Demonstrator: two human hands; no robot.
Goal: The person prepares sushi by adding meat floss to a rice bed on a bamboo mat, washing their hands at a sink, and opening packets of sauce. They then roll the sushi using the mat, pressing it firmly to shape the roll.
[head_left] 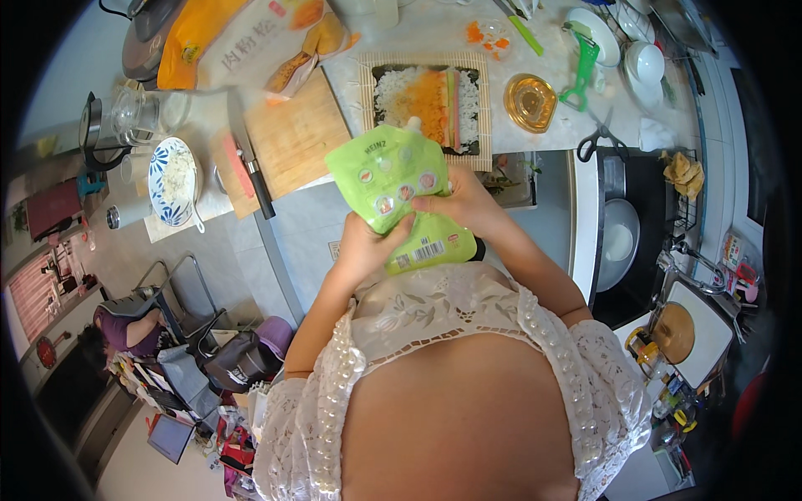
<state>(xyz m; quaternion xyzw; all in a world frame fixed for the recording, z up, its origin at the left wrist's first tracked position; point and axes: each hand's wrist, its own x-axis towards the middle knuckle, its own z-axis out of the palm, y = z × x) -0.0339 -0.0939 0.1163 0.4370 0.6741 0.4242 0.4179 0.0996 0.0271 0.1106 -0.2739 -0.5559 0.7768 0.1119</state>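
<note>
Both hands grip a green Heinz squeeze pouch (391,164), its spout tipped towards the rice. My left hand (374,241) pinches the pouch's lower left side, and my right hand (467,201) holds its right side with the thumb across the front. Just beyond the spout lies a bamboo rolling mat (368,87). On it a nori sheet (475,151) bears white rice (391,81), an orange-brown crumbly topping (426,94), and thin yellow, green and pink strips (452,106). The pouch hides the mat's lower left corner.
Left of the mat are a wooden cutting board (301,119), a black-handled knife (254,166) and a patterned bowl of rice (172,181). To the right lie an amber dish (530,103), a green peeler (583,69) and scissors (603,138). A black sink (626,300) adjoins the counter.
</note>
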